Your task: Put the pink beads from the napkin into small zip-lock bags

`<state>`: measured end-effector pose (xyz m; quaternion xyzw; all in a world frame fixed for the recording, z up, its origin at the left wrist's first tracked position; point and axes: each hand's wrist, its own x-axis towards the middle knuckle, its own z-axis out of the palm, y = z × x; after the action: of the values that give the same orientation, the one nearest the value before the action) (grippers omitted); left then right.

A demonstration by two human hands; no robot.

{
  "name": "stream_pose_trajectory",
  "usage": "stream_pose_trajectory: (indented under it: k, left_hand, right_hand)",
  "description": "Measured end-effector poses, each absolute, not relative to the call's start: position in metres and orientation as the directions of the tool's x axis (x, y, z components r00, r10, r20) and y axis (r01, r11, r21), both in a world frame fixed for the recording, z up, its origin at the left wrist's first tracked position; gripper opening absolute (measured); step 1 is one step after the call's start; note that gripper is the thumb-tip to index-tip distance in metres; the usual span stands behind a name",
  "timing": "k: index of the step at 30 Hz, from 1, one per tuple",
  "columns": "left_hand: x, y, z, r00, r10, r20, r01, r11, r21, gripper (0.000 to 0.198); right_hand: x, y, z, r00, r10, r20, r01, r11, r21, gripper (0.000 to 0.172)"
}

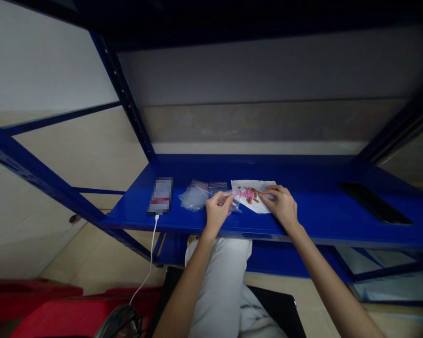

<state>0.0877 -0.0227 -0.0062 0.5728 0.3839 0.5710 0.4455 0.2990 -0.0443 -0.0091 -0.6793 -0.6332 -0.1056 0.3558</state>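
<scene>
Both hands work close together above a blue steel shelf, near each other but not touching. The left hand (216, 212) pinches a small clear plastic bag (233, 203) between thumb and fingers, and the bag's lower end hangs just beside the pills. The right hand (279, 204) lies at the other side of the pile, its fingertips (264, 192) reaching in over a sheet of white paper (266, 185). Whether those fingers are gripping anything is hard to tell from this head view.

The pills (248, 194) sit in a loose heap near the middle of the paper. Most are small, round and pink, with a few brown, oblong ones around the edge. The paper lies flat on the shelf (313, 220), with its lower corner pointing toward the person.

To the left of the hands lies a heap of empty-looking clear bags (194, 196), just beside the paper. Further left, a phone (160, 195) rests on the same shelf with a white cable (151, 253) dropping over the front edge. Its face is pixelated, showing only a red band, so nothing on it can be read. No writing can be made out on the bags or paper.

A long, dark, flat object (373, 203) lies toward the right end of the shelf. Below the shelf are the person's pale trousers (218, 277), with red crates (45, 310) low on the left.
</scene>
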Motion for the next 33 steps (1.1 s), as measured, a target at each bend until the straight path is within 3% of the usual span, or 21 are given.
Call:
stream_pose_trajectory:
  k: [11, 19, 26, 33]
  left_hand:
    - [0.0883, -0.0221, -0.0078, 0.151, 0.951, 0.269, -0.118, -0.253, 0.960, 0.030]
    - [0.0871, -0.0211, -0.0072, 0.137, 0.930, 0.341, -0.112, -0.328, 0.938, 0.023]
    - [0.0856, -0.0229, -0.0037, 0.156, 0.959, 0.235, -0.196, -0.203, 0.959, 0.024]
    - [0.0860, -0.0219, -0.0027, 0.156, 0.955, 0.254, -0.186, -0.224, 0.957, 0.023]
  right_hand:
    - [0.2976, -0.0473, -0.0079, 0.265, 0.799, 0.539, 0.919, -0.040, -0.392, 0.024]
    - [0.2993, -0.0466, -0.0081, 0.281, 0.814, 0.508, 0.904, -0.047, -0.425, 0.025]
    - [0.3038, -0.0424, -0.0139, 0.256, 0.822, 0.509, 0.886, 0.011, -0.463, 0.026]
    - [0.3049, -0.0414, -0.0157, 0.184, 0.814, 0.552, 0.879, 0.115, -0.463, 0.027]
